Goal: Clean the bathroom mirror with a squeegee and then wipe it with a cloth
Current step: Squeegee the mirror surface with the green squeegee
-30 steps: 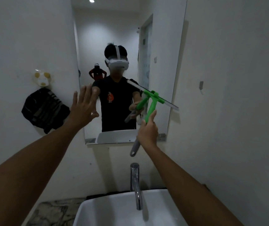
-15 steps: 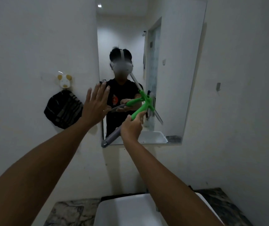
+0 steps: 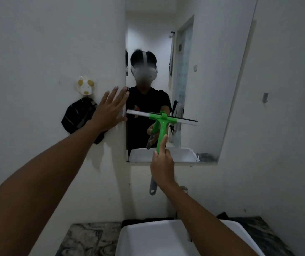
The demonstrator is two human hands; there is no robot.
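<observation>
Green squeegee (image 3: 161, 124) held by right hand (image 3: 161, 168), fingers curled round handle; grey handle end seen below hand. Blade set nearly level across lower half of wall mirror (image 3: 210, 89), up against glass, well above right hand. Left hand (image 3: 109, 110) spread wide, fingers straight, laid flat on wall at mirror's left edge, just beside blade's left tip. Dark bag (image 3: 78, 116) hung from animal-shaped hook (image 3: 85, 87) left of left hand. White sink (image 3: 159, 239) seen below.

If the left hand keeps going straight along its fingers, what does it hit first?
Probably the mirror: the left hand, open, points up-right, fingertips already at the mirror's left edge. Whether they touch it is unclear.
</observation>
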